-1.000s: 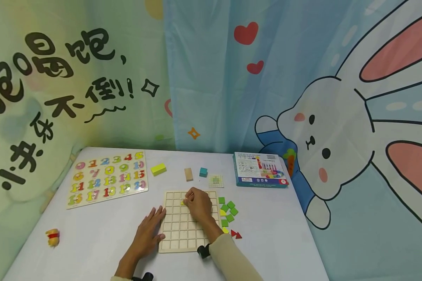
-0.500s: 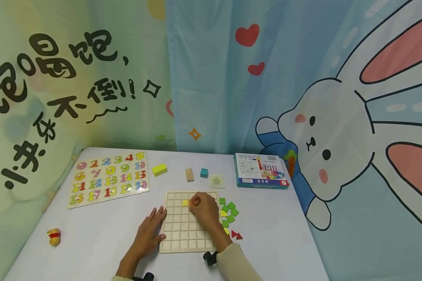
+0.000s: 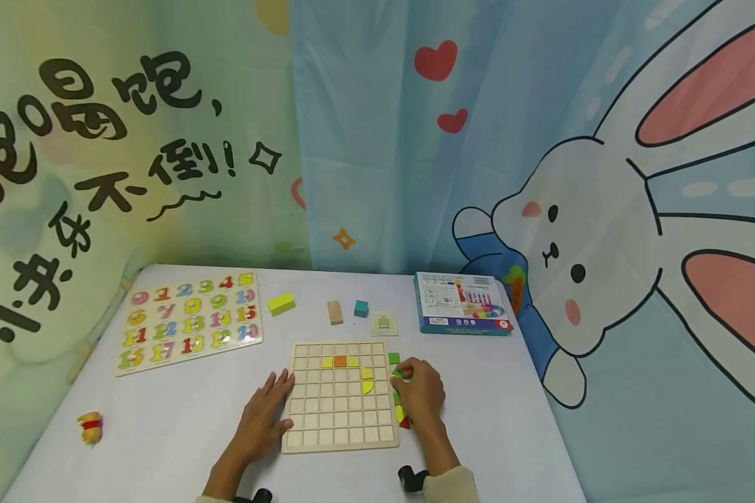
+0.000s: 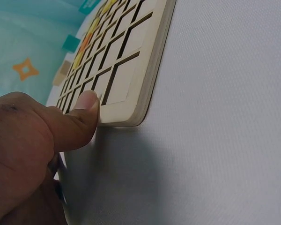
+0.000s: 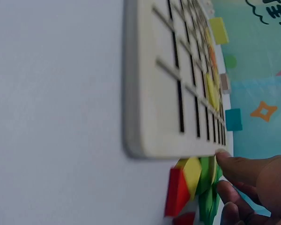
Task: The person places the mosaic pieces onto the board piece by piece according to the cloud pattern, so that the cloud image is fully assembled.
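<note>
A wooden grid board (image 3: 340, 419) lies on the white table. Its second row holds yellow and orange tiles (image 3: 340, 362), with two yellow curved pieces (image 3: 368, 381) below them on the right. My left hand (image 3: 275, 399) lies flat beside the board's left edge, thumb (image 4: 82, 119) against the board (image 4: 131, 79). My right hand (image 3: 404, 377) is over the loose green, yellow and red tiles (image 5: 192, 180) right of the board (image 5: 150, 93). Its curled fingers (image 5: 246, 168) pinch a green tile (image 3: 398, 374).
A number puzzle board (image 3: 189, 321) lies at the back left. Behind the grid sit a yellow-green block (image 3: 281, 303), a wooden block (image 3: 335, 312), a teal cube (image 3: 361, 308) and a small pattern card (image 3: 384, 323). A box (image 3: 462, 313) lies back right, a small toy (image 3: 90, 427) front left.
My right hand left the board's upper rows and moved right to the loose tiles. An orange tile and yellow pieces now show on the board. The left hand stayed put.
</note>
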The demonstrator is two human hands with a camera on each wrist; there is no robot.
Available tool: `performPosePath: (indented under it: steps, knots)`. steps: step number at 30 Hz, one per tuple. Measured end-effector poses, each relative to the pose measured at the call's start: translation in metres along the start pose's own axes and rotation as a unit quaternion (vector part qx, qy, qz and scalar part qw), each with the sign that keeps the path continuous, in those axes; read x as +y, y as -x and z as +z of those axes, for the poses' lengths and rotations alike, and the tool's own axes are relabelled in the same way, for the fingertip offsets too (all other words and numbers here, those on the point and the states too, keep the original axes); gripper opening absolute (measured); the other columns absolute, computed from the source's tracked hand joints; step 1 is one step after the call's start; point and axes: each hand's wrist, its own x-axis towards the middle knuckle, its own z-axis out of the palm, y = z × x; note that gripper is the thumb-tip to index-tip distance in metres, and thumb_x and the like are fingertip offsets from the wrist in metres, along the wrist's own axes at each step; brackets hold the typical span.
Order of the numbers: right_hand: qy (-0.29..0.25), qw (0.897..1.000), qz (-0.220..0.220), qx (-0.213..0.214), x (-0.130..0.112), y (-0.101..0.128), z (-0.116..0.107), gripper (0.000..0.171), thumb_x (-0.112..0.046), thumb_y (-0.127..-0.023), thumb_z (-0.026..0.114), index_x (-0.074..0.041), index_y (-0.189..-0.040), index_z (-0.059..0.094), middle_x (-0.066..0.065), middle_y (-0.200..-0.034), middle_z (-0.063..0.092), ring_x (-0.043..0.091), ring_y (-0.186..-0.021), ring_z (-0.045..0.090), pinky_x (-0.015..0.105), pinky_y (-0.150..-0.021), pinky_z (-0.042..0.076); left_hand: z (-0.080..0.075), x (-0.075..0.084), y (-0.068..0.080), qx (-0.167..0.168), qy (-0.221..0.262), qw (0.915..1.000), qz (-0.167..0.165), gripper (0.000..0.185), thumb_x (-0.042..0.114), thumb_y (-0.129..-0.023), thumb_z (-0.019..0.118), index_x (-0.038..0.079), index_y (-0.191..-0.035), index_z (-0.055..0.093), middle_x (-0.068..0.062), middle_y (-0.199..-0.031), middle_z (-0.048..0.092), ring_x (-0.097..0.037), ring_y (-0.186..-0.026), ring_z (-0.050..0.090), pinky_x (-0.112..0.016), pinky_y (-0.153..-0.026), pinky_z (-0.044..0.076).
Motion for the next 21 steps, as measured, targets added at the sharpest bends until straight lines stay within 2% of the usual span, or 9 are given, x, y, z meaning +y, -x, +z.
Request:
performPosePath:
  steps: [6, 12, 18, 21]
  knots:
    - [0.017, 1.000, 0.016, -0.015, 0.000, 0.000, -0.002, 0.017, -0.016, -0.085, 0.090, -0.014, -0.097, 0.079, -0.001, -0.083, 0.070, 0.018, -0.077, 0.061, 0.034, -0.069, 0.046, 0.001, -0.002, -0.001, 0.007, 0.004, 0.9999, 0.006, 0.084, 0.003, -0.084, 0.082, 0.004, -0.160, 0.045, -0.020, -0.170, 0.037, -0.051, -0.159, 0.027, -0.073, -0.126, 0.022]
    - [0.019, 0.999, 0.022, -0.024, 0.001, -0.002, -0.006, 0.015, -0.012, -0.085, 0.088, -0.014, -0.093, 0.076, -0.003, -0.077, 0.070, 0.017, -0.073, 0.062, 0.031, -0.064, 0.044, 0.001, 0.001, -0.002, -0.007, 0.008, 0.9999, -0.010, 0.085, 0.002, -0.086, 0.081, 0.005, -0.161, 0.043, -0.019, -0.172, 0.034, -0.049, -0.161, 0.024, -0.072, -0.128, 0.019]
    - [0.029, 0.999, 0.022, -0.021, -0.001, -0.001, -0.011, 0.019, -0.008, -0.085, 0.087, -0.013, -0.098, 0.075, 0.000, -0.083, 0.071, 0.021, -0.078, 0.064, 0.037, -0.066, 0.048, -0.001, 0.003, -0.001, -0.005, 0.006, 0.9999, -0.011, 0.084, 0.001, -0.086, 0.081, 0.005, -0.161, 0.044, -0.019, -0.172, 0.035, -0.050, -0.161, 0.025, -0.072, -0.128, 0.020]
    - [0.052, 0.998, 0.027, -0.027, -0.003, 0.001, -0.011, 0.023, -0.012, -0.084, 0.090, -0.010, -0.101, 0.074, 0.003, -0.087, 0.069, 0.022, -0.081, 0.064, 0.039, -0.068, 0.051, -0.002, 0.003, -0.001, -0.002, 0.005, 0.9999, -0.009, 0.084, 0.001, -0.085, 0.081, 0.005, -0.161, 0.044, -0.020, -0.171, 0.036, -0.051, -0.160, 0.026, -0.072, -0.127, 0.021]
